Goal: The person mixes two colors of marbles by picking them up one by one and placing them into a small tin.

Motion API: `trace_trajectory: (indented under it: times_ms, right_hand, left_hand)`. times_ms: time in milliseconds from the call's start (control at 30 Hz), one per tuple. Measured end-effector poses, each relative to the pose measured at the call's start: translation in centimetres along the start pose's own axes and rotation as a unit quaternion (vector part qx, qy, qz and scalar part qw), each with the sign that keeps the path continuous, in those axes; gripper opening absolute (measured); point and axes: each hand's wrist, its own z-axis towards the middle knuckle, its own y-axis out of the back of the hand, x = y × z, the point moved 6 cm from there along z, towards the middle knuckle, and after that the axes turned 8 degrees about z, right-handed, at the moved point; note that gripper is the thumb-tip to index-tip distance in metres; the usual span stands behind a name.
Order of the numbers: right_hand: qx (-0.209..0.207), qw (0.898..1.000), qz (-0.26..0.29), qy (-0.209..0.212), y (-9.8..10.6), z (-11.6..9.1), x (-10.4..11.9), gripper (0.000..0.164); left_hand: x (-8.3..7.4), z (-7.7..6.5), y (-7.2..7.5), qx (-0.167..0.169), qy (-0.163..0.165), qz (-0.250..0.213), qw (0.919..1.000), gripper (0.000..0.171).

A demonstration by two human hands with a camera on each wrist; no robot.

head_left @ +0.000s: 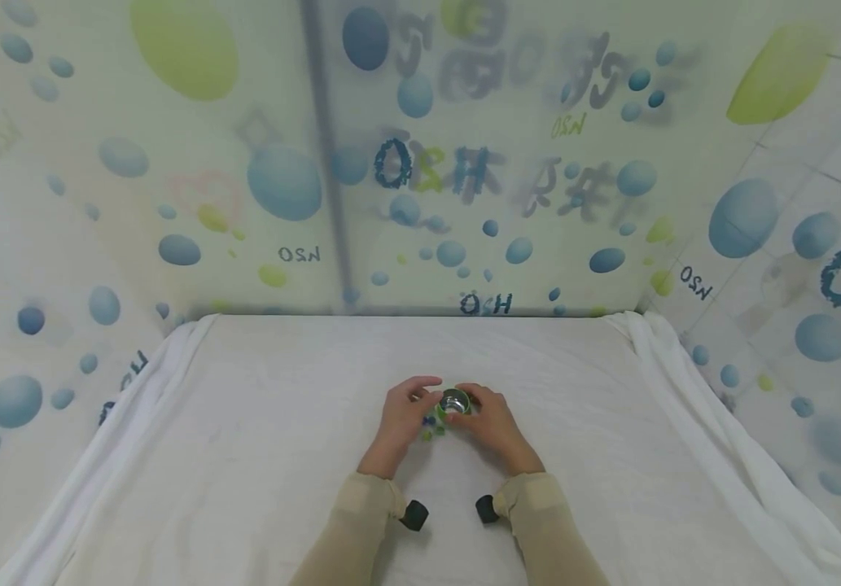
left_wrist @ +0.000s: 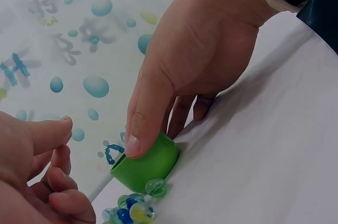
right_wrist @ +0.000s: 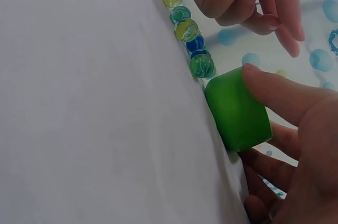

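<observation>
A small green cup [head_left: 444, 414] with a shiny silver inside stands upright on the white cloth. My right hand [head_left: 499, 423] grips it at the rim, thumb on the near side and fingers round the far side, plainly seen in the right wrist view. Several clear glass marbles [right_wrist: 187, 30] with green, yellow and blue swirls lie beside the cup, the nearest right by its wall. On the other side my left hand [head_left: 404, 417] hovers by the marbles, fingers loosely bent, with nothing visible between them. Part of the marble group is hidden behind that hand in the head view.
White cloth [head_left: 266, 456] covers the table and hangs in folds at both sides. Behind and beside it stand curtains [head_left: 244, 268] printed with blue and green bubbles. A dark wrist device [head_left: 414, 515] sits at each cuff.
</observation>
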Motion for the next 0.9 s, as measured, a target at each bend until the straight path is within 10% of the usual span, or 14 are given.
trace_trajectory:
  times_ms: [900]
  right_hand:
    - [0.001, 1.000, 0.002, -0.015, 0.0, -0.1, -0.1, 0.056]
  left_hand:
    - [1.6, 0.7, 3.0, -0.022, 0.054, 0.020, 0.9981, 0.022]
